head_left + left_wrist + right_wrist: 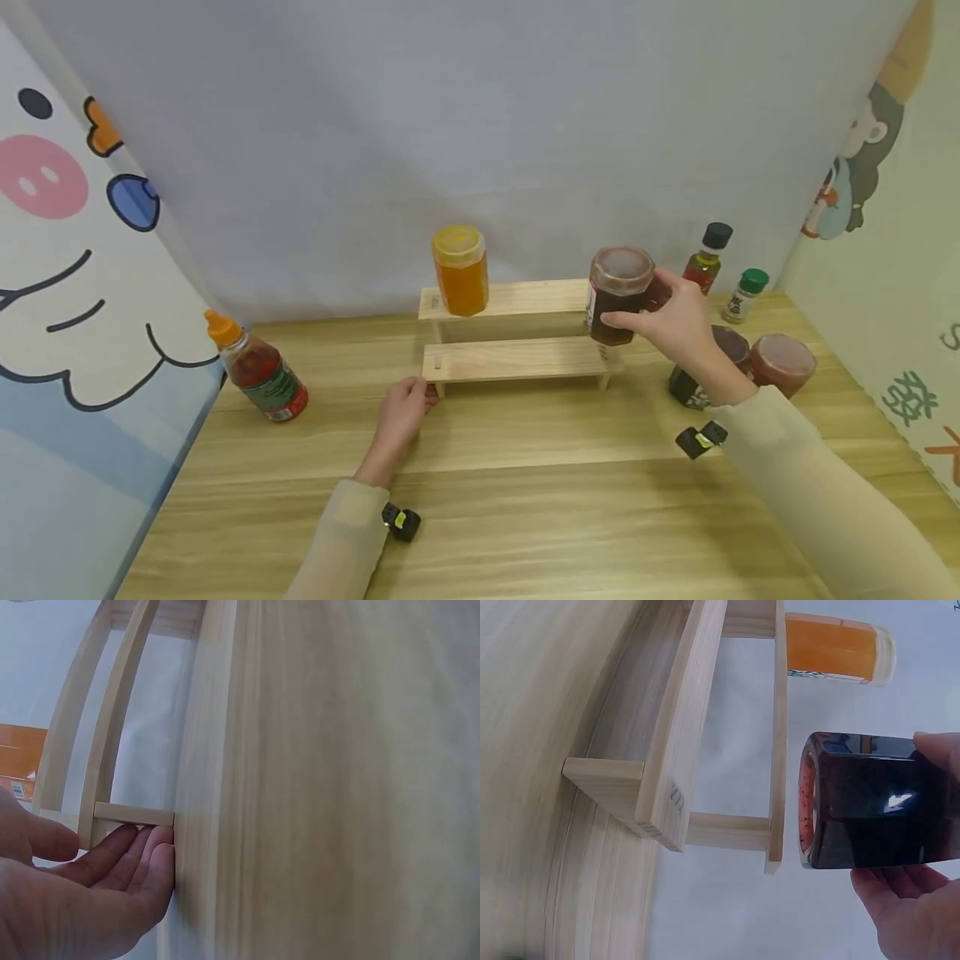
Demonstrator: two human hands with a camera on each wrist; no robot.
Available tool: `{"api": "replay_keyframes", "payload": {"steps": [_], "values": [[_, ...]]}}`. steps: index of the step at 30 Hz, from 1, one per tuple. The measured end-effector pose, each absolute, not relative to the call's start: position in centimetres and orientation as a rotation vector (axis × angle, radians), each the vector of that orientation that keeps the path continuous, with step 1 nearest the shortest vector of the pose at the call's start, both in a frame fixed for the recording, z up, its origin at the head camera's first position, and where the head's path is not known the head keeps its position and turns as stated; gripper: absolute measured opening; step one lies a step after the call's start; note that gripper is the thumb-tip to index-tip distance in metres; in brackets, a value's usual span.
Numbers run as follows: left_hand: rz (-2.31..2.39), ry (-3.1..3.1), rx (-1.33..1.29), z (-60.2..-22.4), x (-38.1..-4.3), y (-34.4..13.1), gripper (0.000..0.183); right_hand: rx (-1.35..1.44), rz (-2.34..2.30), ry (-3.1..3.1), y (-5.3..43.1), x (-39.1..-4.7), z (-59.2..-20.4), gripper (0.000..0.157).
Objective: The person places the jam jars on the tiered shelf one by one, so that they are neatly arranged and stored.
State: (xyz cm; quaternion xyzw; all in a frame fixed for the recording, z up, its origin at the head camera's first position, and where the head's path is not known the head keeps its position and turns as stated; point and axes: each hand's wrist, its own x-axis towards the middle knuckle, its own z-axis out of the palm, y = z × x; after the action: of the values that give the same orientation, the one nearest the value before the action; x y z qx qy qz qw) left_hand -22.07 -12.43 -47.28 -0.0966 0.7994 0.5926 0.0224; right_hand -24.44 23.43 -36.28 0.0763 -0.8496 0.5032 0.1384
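A two-step wooden rack [517, 360] stands on the table, seen from its ends in both wrist views. At its left end, my left hand [403, 410] grips the lower step's corner, thumb by the board and curled fingers against the leg [135, 814]. My right hand [678, 321] holds a dark jar [617, 300] with a pale octagonal lid, thumb on one side and fingers on the other. The jar is upright near the top step's right end; in the right wrist view its base [808, 802] is a little apart from the board. A yellow-lidded amber jar [463, 275] stands on the top step's left.
An orange-capped sauce bottle [266, 375] stands at the left. To the right are a dark jar [686, 387], a reddish-lidded jar [782, 362], a black-capped bottle [703, 265] and a green-capped shaker [744, 296]. A pale backdrop [525, 125] rises behind the rack.
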Motion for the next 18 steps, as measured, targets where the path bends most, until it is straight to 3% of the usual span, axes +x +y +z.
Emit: {"api": "replay_keyframes", "payload": {"steps": [18], "values": [[1.879, 2.444, -0.251, -47.2, -22.0, -12.6, 0.036, 0.243, 1.49, -2.382, 21.3, -27.1, -36.6, 0.059]]}}
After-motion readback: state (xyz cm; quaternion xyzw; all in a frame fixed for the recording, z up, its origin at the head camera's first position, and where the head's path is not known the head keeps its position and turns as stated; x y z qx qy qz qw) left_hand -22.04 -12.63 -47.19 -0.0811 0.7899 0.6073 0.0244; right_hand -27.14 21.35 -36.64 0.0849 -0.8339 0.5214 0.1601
